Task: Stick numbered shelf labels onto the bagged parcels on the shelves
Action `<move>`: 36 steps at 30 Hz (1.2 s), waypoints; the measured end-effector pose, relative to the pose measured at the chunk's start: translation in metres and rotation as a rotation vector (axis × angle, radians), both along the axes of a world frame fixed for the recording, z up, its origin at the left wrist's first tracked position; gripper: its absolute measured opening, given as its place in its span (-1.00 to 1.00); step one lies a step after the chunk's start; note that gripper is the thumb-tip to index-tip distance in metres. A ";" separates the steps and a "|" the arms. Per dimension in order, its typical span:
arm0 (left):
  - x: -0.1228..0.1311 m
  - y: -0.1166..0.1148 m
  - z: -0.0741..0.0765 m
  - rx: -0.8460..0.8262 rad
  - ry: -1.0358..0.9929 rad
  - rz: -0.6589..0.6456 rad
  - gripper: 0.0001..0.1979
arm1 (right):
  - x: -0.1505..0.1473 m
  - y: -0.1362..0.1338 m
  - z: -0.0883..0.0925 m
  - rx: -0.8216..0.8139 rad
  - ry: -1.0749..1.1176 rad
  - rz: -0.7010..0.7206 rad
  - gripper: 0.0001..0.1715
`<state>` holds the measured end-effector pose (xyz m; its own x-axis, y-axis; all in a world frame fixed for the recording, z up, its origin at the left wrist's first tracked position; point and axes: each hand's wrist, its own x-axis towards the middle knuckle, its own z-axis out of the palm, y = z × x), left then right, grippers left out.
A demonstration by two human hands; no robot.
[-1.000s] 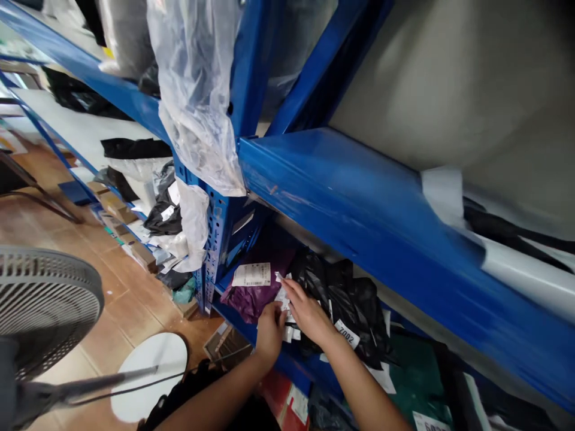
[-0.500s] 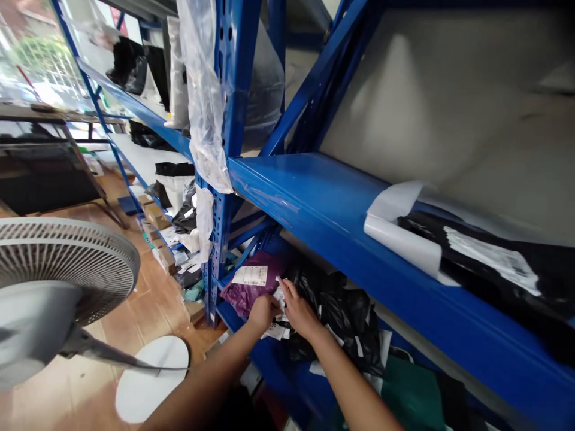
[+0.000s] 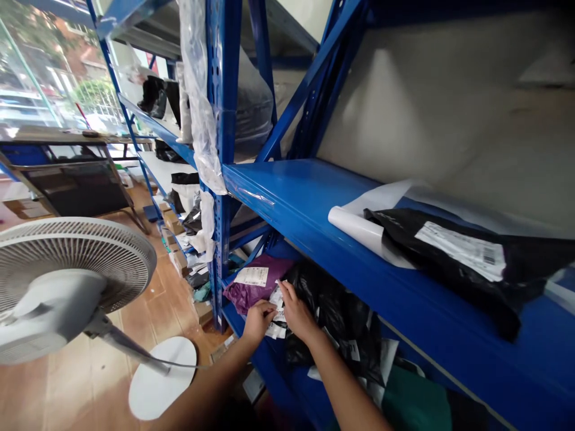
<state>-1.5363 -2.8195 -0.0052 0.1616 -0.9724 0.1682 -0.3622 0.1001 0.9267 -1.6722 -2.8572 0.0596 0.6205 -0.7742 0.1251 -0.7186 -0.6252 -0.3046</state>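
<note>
Head: black bags (image 3: 344, 311) beside right hand (image 3: 297, 312); fan (image 3: 67, 305) leftward.

The left hand (image 3: 257, 319) pinches labels (image 3: 277, 299) beside purple plastic (image 3: 248, 294).

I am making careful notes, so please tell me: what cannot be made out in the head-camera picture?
All in the head view:
White labels: partly hidden by left hand and right hand; print too small.
Purple parcel: print on its label too small.
Fan: cut off by left edge.
Upper black parcel: cut off by right edge.
</note>
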 end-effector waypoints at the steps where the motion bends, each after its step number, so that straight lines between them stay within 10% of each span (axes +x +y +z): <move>1: -0.001 0.001 0.000 -0.013 0.002 0.001 -0.88 | 0.000 0.000 0.000 0.002 -0.003 0.001 -0.15; 23: -0.001 -0.022 -0.008 0.042 -0.010 -0.181 -0.87 | -0.007 -0.002 -0.008 0.007 -0.041 0.014 -0.09; 36: -0.004 -0.004 -0.014 0.044 0.077 -0.051 -0.80 | -0.010 -0.008 -0.023 0.034 -0.161 0.029 -0.06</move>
<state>-1.5402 -2.8236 -0.0192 0.1220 -0.9860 0.1139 -0.2857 0.0750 0.9554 -1.6818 -2.8649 0.0368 0.6168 -0.7618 0.1983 -0.6407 -0.6322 -0.4358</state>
